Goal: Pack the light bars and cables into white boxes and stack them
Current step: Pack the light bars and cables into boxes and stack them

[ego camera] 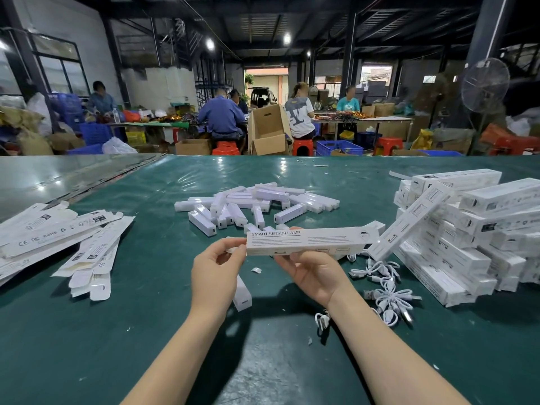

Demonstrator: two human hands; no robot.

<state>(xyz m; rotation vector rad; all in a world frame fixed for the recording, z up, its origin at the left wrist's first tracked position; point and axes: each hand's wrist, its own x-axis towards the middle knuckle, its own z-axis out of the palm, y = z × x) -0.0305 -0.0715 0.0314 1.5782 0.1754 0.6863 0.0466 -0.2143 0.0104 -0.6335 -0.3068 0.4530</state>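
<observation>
White cardboard carton [309,241], long and slim, printed SMART SENSOR LAMP, is held level above the green tabletop [146,331]: the left grip [216,276] pinches its left end, the right grip [317,276] cradles it from beneath. Probably the end flap is being closed; next it needs setting squarely on the stacked white boxes [473,226] to the right. Loose white light bars [257,200] lie beyond, coiled white cables [385,285] just right

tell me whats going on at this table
A person holds a white Smart Sensor Lamp box over the green table, left hand pinching its end, right hand gripping underneath. Loose light bars lie behind, flat unfolded boxes to the left, USB cables and a stack of closed boxes to the right.
</observation>
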